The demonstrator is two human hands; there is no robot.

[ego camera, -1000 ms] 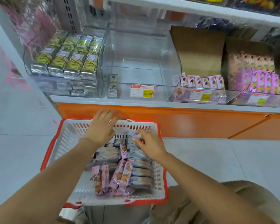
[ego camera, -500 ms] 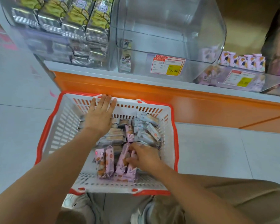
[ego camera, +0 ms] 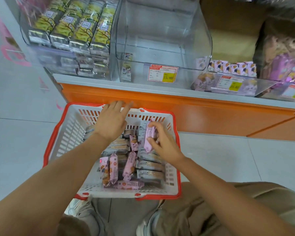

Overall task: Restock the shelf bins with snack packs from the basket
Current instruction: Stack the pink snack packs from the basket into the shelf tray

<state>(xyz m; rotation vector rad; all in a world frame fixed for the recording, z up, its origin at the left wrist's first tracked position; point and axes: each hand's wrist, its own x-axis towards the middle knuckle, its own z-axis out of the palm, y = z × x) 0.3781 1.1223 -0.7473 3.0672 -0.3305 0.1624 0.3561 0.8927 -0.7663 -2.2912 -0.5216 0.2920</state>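
Held only in a light pinch, the pink snack pack [ego camera: 149,138] is risking slipping back into the basket [ego camera: 53,138] on the way to the shelf bins [ego camera: 140,68]. The right hand [ego camera: 163,142] is gripping it just above the heap, fingers curled; the left hand [ego camera: 111,123] is reaching flat over the far rim, fingers straight, holding nothing.

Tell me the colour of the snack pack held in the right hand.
Pink snack pack, pinched by the right hand; the head view shows it best.

It was a shop, perhaps a grocery; clear plastic shelf bins [ego camera: 160,31] carried red-and-yellow paper price labels [ego camera: 162,73].
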